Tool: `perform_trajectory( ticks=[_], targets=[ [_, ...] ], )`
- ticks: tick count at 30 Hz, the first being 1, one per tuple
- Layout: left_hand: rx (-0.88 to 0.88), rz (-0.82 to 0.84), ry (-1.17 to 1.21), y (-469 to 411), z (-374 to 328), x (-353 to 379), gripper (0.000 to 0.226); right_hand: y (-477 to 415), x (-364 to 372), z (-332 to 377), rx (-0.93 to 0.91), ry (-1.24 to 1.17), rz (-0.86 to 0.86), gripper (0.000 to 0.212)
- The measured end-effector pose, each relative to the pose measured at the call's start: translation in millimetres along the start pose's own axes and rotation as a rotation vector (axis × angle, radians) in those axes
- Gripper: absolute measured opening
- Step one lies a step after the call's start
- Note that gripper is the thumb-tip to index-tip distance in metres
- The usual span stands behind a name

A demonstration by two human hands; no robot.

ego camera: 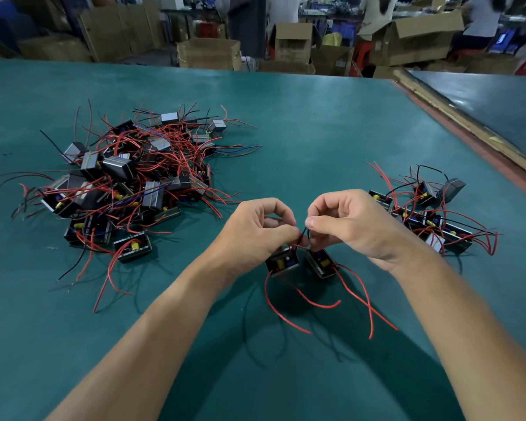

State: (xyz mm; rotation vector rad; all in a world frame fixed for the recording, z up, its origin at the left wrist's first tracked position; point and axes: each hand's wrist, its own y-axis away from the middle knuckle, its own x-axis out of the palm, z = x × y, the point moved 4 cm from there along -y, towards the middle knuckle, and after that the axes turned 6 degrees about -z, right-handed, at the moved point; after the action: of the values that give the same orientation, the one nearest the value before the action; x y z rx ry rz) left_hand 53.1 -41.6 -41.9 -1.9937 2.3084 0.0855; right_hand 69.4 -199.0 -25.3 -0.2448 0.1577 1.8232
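Two small black open boxes with yellow and blue parts inside sit side by side on the green table, the left box (282, 262) and the right box (322, 262). Red wires (356, 287) trail from them toward me. My left hand (255, 230) pinches thin wire ends just above the left box. My right hand (346, 223) pinches the black and red wire ends (303, 235) from the other side. The fingertips of both hands almost meet over the boxes. The spot where the wires join is hidden by my fingers.
A big tangled heap of the same wired boxes (125, 177) lies at the left of the table (316, 132). A smaller group (431, 217) lies at the right. A second table edge (468, 117) runs along the far right. Cardboard cartons (210, 53) and people stand beyond.
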Motion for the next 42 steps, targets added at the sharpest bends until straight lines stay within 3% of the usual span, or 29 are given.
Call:
perform_trajectory(
  ticks=[4, 8, 25, 32, 38, 42],
  targets=[
    [0.019, 0.018, -0.037, 0.4, 3.2, -0.2, 0.004, -0.3, 2.9, -0.6, 0.008, -0.039, 0.005, 0.018],
    [0.022, 0.000, -0.075, -2.1, 6.9, -3.6, 0.014, 0.1, 3.4, 0.4, 0.012, -0.070, 0.006, 0.020],
    [0.058, -0.046, -0.111, 1.6, 3.6, 0.8, 0.003, 0.8, -5.2, 4.0, -0.060, 0.037, -0.005, 0.021],
    [0.408, -0.195, -0.527, 5.8, -5.0, 0.4, 0.009, -3.7, -2.6, -8.2, 0.019, 0.265, -0.053, 0.022],
    [0.156, -0.125, -0.319, -1.2, 0.1, -4.0, 0.015, -0.7, -5.2, 2.8, -0.141, 0.221, -0.065, 0.017],
    [0.081, -0.057, -0.221, -0.6, -0.6, -3.3, 0.013, 2.0, -6.1, 8.8, -0.221, 0.197, -0.014, 0.015]
  ],
)
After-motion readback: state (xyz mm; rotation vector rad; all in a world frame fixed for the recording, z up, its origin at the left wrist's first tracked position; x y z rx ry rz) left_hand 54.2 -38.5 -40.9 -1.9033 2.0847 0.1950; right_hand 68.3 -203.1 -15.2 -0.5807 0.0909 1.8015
